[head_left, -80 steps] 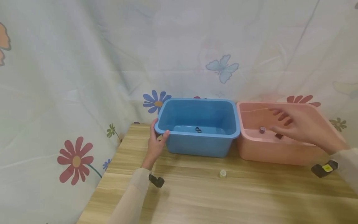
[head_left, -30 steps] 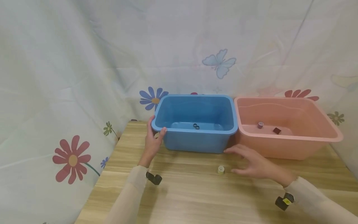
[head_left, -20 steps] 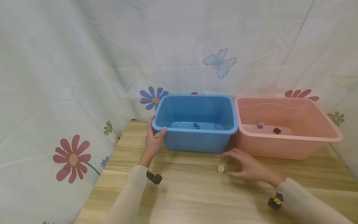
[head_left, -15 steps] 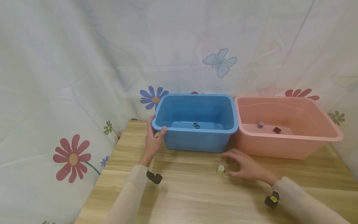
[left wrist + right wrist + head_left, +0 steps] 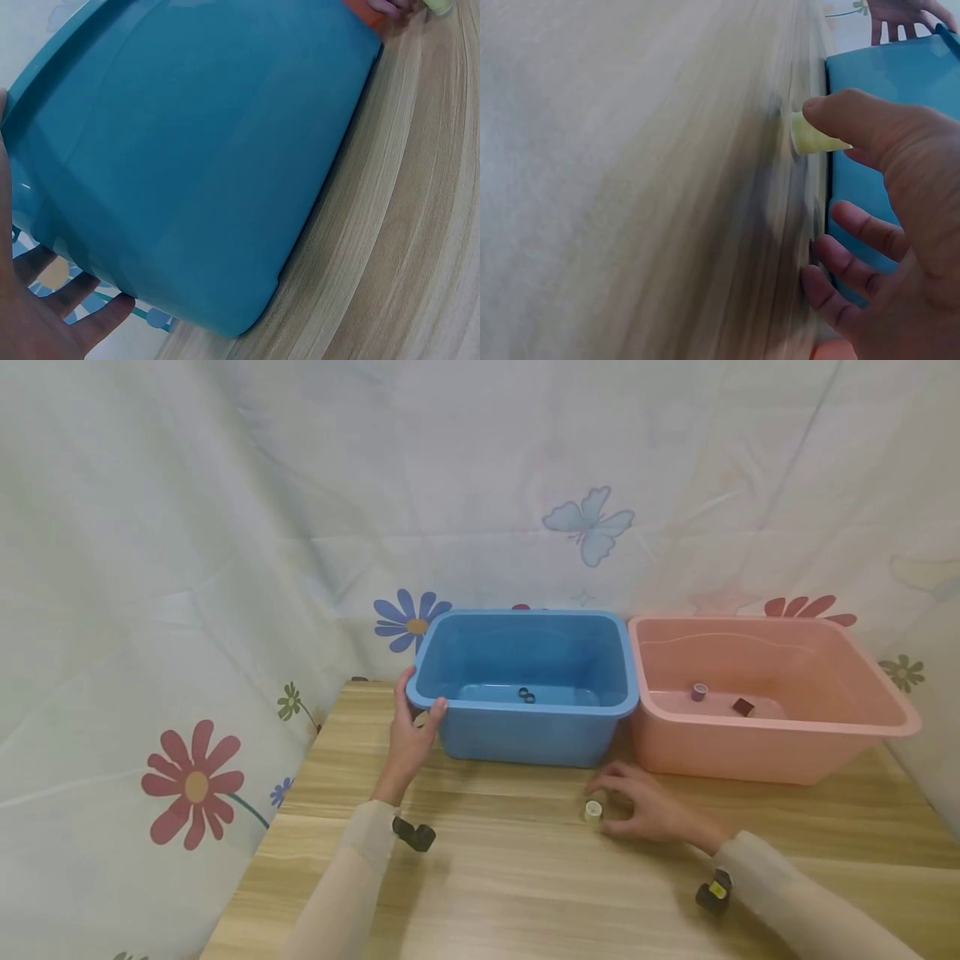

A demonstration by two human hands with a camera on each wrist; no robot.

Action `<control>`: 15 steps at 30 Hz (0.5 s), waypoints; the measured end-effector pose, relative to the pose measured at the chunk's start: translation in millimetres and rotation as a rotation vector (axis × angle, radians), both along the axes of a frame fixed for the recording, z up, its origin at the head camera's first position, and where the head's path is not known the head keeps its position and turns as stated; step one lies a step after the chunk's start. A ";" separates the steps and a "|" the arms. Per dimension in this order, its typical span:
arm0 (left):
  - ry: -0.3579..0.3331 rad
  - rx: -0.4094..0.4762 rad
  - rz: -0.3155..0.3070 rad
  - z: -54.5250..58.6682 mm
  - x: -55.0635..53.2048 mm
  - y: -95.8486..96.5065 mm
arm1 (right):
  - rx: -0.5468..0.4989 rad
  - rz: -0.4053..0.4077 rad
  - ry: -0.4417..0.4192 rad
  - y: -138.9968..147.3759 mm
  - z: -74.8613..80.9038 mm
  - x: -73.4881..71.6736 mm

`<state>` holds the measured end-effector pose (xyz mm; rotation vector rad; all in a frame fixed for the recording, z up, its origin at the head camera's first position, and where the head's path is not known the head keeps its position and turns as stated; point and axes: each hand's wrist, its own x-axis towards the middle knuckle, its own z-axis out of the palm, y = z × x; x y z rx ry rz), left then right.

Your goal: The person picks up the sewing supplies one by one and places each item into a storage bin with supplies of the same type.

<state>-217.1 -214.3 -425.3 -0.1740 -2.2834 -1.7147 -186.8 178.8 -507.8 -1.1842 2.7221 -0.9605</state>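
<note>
My left hand [image 5: 410, 739] holds the front left corner of a blue plastic bin [image 5: 525, 735], thumb at the rim and fingers against the outer side. In the left wrist view, three fingertips show along the blue wall. A small pale yellow roll [image 5: 593, 811] with a whitish ring-shaped top stands upright on the wooden table [image 5: 495, 877]. My right hand [image 5: 648, 806] is close around its right side, thumb and index finger spread apart. From the right wrist view, the thumb overlaps the yellow roll [image 5: 817, 139], and the other fingers are spread.
A pink bin [image 5: 750, 752] stands against the blue one's right side, with a small purple roll [image 5: 699, 692] and a dark red square piece [image 5: 743, 707] inside. Two small black rings [image 5: 527, 695] lie in the blue bin. A floral curtain [image 5: 225, 568] hangs behind the table.
My right hand has come from over the pink bin down to the table and moved left to the yellow roll, its thumb and index drawing nearer. The left hand stays at the blue bin.
</note>
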 end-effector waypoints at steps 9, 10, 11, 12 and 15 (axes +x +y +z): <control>0.001 -0.001 -0.001 0.5 0.7 0.4 | 0.012 -0.015 0.057 -2.5 -8.4 -0.9; 0.003 -0.002 -0.002 0.7 0.8 0.4 | 0.008 -0.016 0.069 -2.6 -9.4 -1.1; 0.003 -0.003 -0.003 1.0 1.0 0.4 | 0.004 -0.015 0.072 -2.6 -10.2 -1.3; 0.004 -0.005 -0.003 1.3 1.1 0.5 | 0.001 -0.015 0.072 -2.6 -10.1 -1.1; 0.009 -0.007 -0.006 1.2 1.2 0.3 | -0.001 -0.014 0.070 -2.7 -10.3 -1.0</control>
